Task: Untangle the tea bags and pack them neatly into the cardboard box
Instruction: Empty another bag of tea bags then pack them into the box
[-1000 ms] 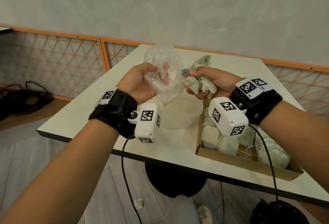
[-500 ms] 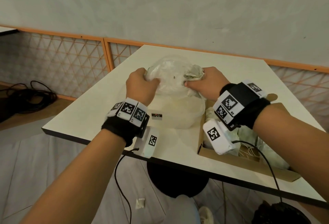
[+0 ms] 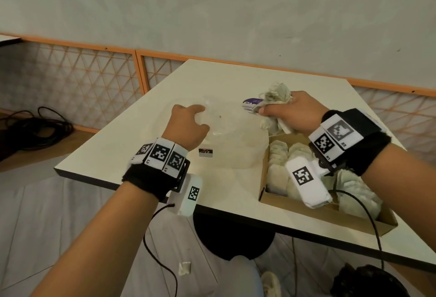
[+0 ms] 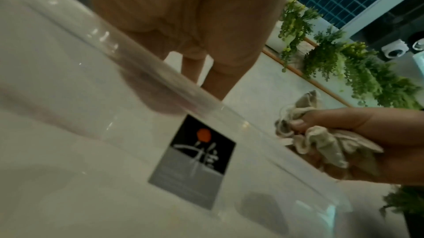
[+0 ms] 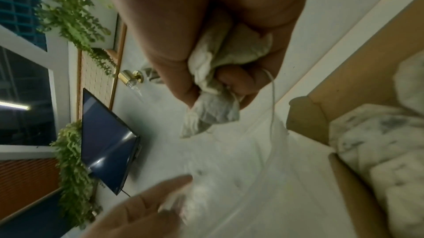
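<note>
A crumpled bunch of tea bags (image 3: 274,103) is clenched in the right hand (image 3: 297,113), the fingers curled tight round it, above the counter (image 3: 132,145) between the clear tub (image 3: 236,141) and the box (image 3: 330,211). A loose string (image 5: 273,97) is seen hanging from the fist in the right wrist view. The left hand (image 3: 186,126) is laid on the tub's rim with its fingers loosely bent; nothing appears to be gripped by it, though the fingertips are partly hidden behind the plastic. More bags (image 3: 280,162) are already lined up in the near end of the box, and a looser heap lies at its far end under the right wrist.

Several risks can be judged from this. The bunch is squeezed as one mass, so if it is pulled apart by force a paper bag may be torn or a string snapped, and leaf spilled over the counter. If the whole clump is dropped into the box untangled, the neat rows are likely to be disturbed and the task left half done. The hanging string may be snagged on the box wall or caught among the packed bags, so that one is dragged out when the hand is lifted. The tub is light and only steadied, not held; it may be tipped or slid by a careless push.
</note>
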Available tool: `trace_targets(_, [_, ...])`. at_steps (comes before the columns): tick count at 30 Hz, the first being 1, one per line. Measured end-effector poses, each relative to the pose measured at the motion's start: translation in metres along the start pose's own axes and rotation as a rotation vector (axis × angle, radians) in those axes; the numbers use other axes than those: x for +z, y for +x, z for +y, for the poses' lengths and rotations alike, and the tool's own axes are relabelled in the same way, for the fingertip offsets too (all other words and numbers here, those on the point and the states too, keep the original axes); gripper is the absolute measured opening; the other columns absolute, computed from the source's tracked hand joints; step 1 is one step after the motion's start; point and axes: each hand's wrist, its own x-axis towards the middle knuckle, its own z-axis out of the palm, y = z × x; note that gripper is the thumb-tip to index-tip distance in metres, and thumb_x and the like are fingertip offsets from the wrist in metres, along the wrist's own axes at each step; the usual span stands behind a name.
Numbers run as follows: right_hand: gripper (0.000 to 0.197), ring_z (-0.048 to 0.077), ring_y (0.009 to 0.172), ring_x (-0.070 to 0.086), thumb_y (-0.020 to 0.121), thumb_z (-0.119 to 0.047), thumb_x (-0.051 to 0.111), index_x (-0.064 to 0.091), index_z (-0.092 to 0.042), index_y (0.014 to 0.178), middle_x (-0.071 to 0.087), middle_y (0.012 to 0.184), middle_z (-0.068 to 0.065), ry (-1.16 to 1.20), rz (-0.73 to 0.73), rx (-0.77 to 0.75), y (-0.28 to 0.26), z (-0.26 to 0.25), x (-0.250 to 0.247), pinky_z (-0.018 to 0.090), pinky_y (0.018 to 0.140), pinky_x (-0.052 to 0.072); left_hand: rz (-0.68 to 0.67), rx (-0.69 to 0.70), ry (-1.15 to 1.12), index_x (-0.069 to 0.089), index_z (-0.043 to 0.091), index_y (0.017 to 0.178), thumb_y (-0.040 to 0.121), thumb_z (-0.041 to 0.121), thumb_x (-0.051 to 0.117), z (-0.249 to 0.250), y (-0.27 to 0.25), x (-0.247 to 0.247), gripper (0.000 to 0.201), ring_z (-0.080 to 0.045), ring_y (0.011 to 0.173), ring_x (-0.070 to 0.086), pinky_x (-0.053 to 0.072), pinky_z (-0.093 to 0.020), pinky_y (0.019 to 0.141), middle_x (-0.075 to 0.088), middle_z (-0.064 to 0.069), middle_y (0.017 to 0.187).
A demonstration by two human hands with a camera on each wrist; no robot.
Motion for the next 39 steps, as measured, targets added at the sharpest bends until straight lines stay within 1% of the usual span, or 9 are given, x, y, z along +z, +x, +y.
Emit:
trace_targets(5, [0.051,0.02,0.058,0.058,0.054,-0.053,0.075,0.075,-0.014,0.087,0.071,0.072,0.01,0.044,0.012,0.109,-0.012,0.032,-0.036,0.03,0.056,0.041,0.039,-0.173,0.307,0.039,0.025,0.145,0.094,0.048,0.047,0.007,-0.007,-0.011,0.056,-0.036,0.135,0.03,0.032,-0.047,0.106,0.017,-0.013,0.152])
trace_targets(8, [0.045,0.031,0.077,0.063,0.056,-0.048,0.078,0.075,-0.016,0.088,0.073,0.088,0.015,0.111,0.033,0.166,-0.028,0.055,-0.057,0.04,0.071,0.045,0.209,0.013,0.19,0.047,0.025,0.137,0.095,0.04,0.051,0.019,-0.011,-0.014,0.045,-0.032,0.14,0.02,0.028,-0.043,0.109,0.019,-0.012,0.153])
trace_targets(11, [0.022,0.026,0.087,0.067,0.073,-0.028,0.074,0.074,-0.014,0.09,0.073,0.096,0.012,0.205,0.074,0.184,-0.049,0.072,-0.07,0.035,0.074,0.049,0.313,0.252,-0.252,0.062,0.022,0.114,0.093,0.029,0.058,0.048,-0.013,-0.004,0.023,-0.018,0.123,0.047,0.04,-0.033,0.104,0.049,0.002,0.128])
trace_targets(16, [0.016,0.029,0.096,0.067,0.074,-0.022,0.074,0.075,-0.014,0.088,0.073,0.098,0.011,0.34,0.102,0.207,-0.078,0.094,-0.077,0.034,0.078,0.052,-0.331,-0.054,-1.147,0.063,0.017,0.1,0.094,0.021,0.056,0.101,-0.035,0.038,0.01,-0.017,0.102,0.063,0.05,-0.031,0.09,0.064,-0.001,0.106])
trace_targets(20, [0.018,0.027,0.099,0.067,0.073,-0.021,0.075,0.073,-0.014,0.09,0.073,0.099,0.007,0.397,0.102,0.108,-0.099,0.094,-0.077,0.047,0.094,0.049,-0.644,-0.191,-1.267,0.064,0.02,0.101,0.093,0.04,0.053,0.114,-0.053,0.087,0.024,-0.016,0.107,0.061,0.046,-0.037,0.097,0.065,0.0,0.11])
trace_targets(23, [0.021,0.024,0.098,0.067,0.076,-0.02,0.071,0.072,-0.012,0.096,0.072,0.101,0.007,0.338,0.044,0.012,-0.107,0.084,-0.071,0.045,0.096,0.048,-0.723,-0.265,-1.302,0.064,0.02,0.107,0.089,0.05,0.055,0.121,-0.063,0.119,0.036,-0.019,0.094,0.062,0.054,-0.041,0.081,0.062,-0.003,0.11])
trace_targets(27, [0.019,0.018,0.092,0.068,0.081,-0.021,0.069,0.07,-0.012,0.099,0.073,0.097,0.006,0.232,-0.012,0.004,-0.107,0.078,-0.06,0.038,0.093,0.051,-0.959,-0.302,-1.377,0.066,0.014,0.115,0.083,0.059,0.05,0.129,-0.075,0.141,0.058,-0.029,0.105,0.064,0.044,-0.051,0.098,0.066,-0.011,0.117])
trace_targets(36, [0.037,0.022,0.098,0.056,0.083,-0.028,0.058,0.048,-0.014,0.116,0.058,0.104,0.004,-0.201,-0.023,-0.106,-0.093,0.091,-0.036,0.04,0.088,0.046,-0.827,-0.4,-1.351,0.057,0.007,0.126,0.084,0.039,0.06,0.126,-0.072,0.152,0.053,-0.023,0.119,0.057,0.053,-0.034,0.086,0.057,-0.012,0.133])
trace_targets(39, [0.054,0.021,0.109,0.044,0.077,-0.044,0.063,0.045,-0.019,0.121,0.051,0.116,0.003,-0.33,0.048,-0.115,-0.092,0.098,-0.035,0.043,0.098,0.036,-0.757,-0.385,-1.369,0.066,0.009,0.097,0.092,0.032,0.053,0.125,-0.066,0.155,0.026,-0.016,0.083,0.07,0.058,-0.025,0.067,0.07,-0.008,0.094])
